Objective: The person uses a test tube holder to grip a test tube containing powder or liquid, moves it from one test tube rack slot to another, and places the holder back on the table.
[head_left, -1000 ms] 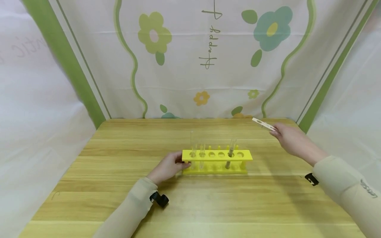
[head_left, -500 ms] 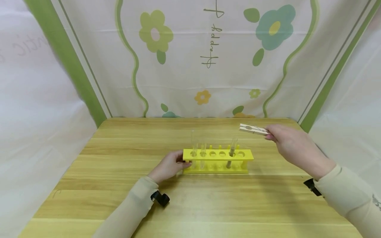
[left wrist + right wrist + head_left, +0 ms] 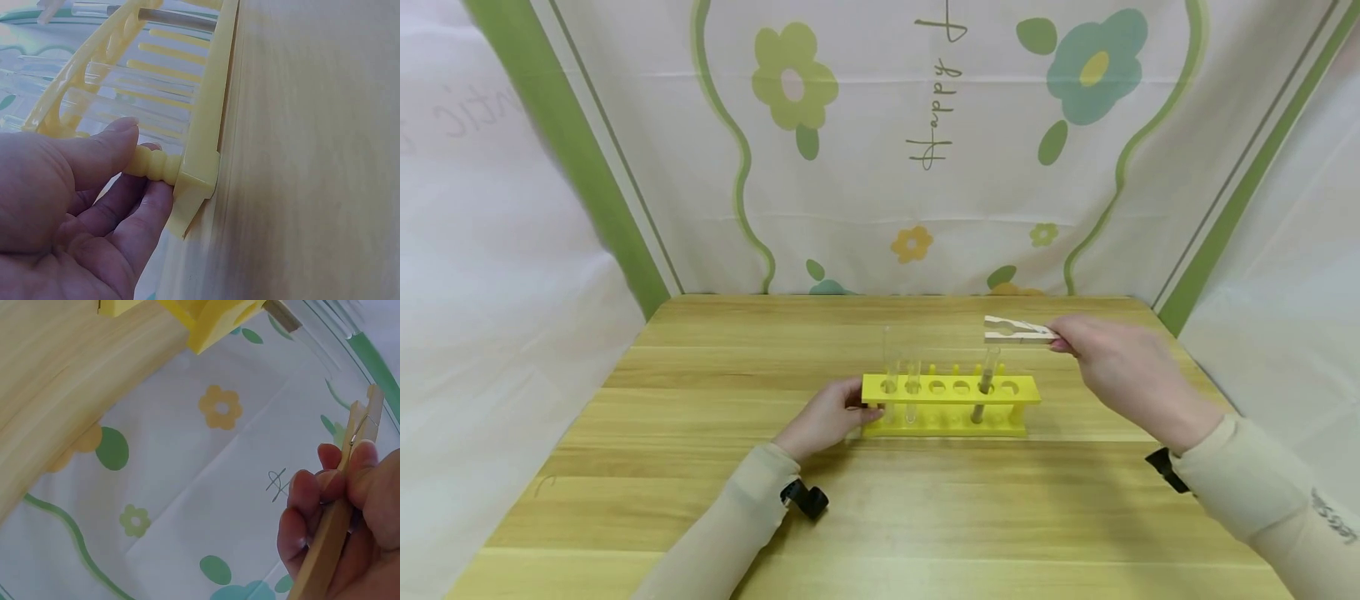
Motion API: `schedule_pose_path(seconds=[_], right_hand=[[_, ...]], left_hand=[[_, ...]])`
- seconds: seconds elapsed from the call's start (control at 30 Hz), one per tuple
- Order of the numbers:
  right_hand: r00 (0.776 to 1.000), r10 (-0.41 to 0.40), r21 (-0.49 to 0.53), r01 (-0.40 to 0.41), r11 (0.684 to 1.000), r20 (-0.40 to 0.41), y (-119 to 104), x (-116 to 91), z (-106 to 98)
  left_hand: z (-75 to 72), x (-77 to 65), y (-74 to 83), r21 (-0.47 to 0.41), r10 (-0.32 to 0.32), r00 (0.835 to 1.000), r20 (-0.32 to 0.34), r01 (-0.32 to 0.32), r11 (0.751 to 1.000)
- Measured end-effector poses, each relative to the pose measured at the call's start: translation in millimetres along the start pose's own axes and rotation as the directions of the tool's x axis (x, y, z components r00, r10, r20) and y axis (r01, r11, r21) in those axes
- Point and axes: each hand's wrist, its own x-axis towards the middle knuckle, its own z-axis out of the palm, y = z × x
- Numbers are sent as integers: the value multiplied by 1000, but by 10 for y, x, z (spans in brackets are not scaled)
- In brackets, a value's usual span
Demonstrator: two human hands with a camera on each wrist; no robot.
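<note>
A yellow test tube rack (image 3: 951, 400) stands on the wooden table. My left hand (image 3: 823, 419) pinches the post (image 3: 156, 165) at its left end between thumb and fingers. Two clear test tubes, one taller (image 3: 887, 354) and one shorter (image 3: 913, 369), occupy the left holes. Toward the right end, a test tube with dark grey contents (image 3: 978, 412) leans slightly. My right hand (image 3: 1123, 367) holds a wooden test tube clamp (image 3: 1026, 338) level, its jaws parted and pointing left. In the head view, the clamp's tip is just above the dark tube's mouth.
The wooden table (image 3: 925, 517) reaches back to a white curtain (image 3: 850, 183) printed with flowers. Upright yellow pegs (image 3: 956, 369) line the back of the rack. White cloth hangs at both sides. Each wrist carries a small black camera (image 3: 805, 500).
My right hand has moved left with the clamp, bringing it from the right of the rack to the dark tube's top. The clamp's jaws have spread apart. My left hand stays on the rack.
</note>
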Motion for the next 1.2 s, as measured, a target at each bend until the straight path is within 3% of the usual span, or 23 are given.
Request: schedule_pose_path(seconds=[0.5,0.7,0.8,0.93,1.2], right_hand=[[999,-4,83,0,997,52,-18,-5,128],[996,13,113,-22,993,87,-6,-34,191],[995,20,118,-31,993,97,-9,-46,225],[994,33,127,-47,991,107,-19,-59,253],[993,38,131,-54,990,115,-24,-73,276]], left_hand=[[1,13,-24,23,24,1000,5,-25,999],[-6,-79,186,13,12,1000,0,-12,1000],[-12,-70,160,18,22,1000,1,-22,1000],[-8,-7,5,24,33,999,0,-33,999],[-12,-20,26,23,18,1000,3,-18,1000]])
